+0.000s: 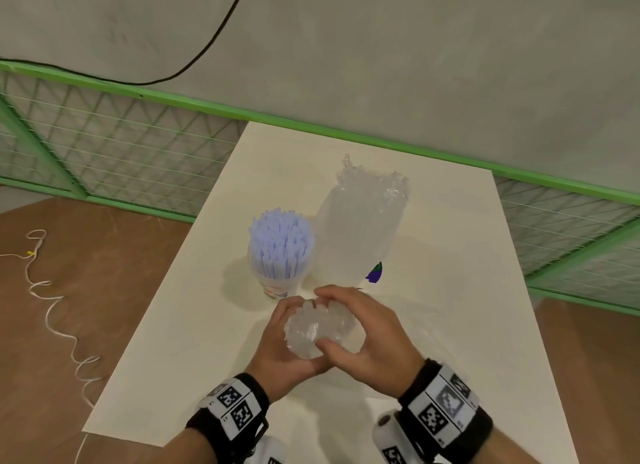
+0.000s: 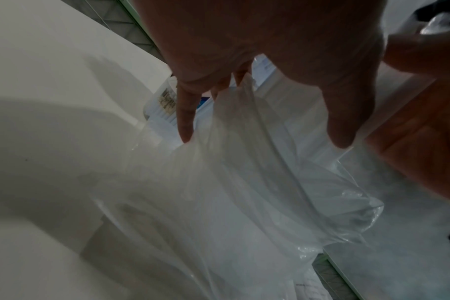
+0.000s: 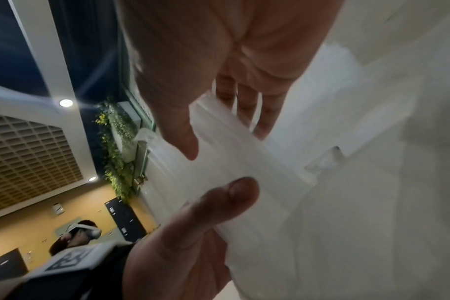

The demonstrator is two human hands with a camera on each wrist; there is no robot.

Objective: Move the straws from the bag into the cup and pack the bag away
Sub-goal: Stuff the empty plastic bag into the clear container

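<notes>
A clear cup [image 1: 277, 283] packed with pale blue straws [image 1: 280, 242] stands upright on the white table [image 1: 180, 325]. Just in front of it, both hands hold a crumpled clear plastic bag [image 1: 317, 328] above the table. My left hand [image 1: 277, 339] cups the bundle from the left and below. My right hand [image 1: 363, 325] curls over it from the right, its thumb pressing the near side. In the left wrist view, loose bag film [image 2: 244, 182] hangs below the left hand's fingers [image 2: 185, 117]. In the right wrist view the bag [image 3: 244, 162] lies between both hands' thumbs.
A second, larger clear bag [image 1: 360, 221] with a purple and green print [image 1: 375, 273] lies behind and right of the cup. A green mesh fence [image 1: 121, 145] borders the table's far side. A white cord [image 1: 52, 308] trails on the brown floor to the left.
</notes>
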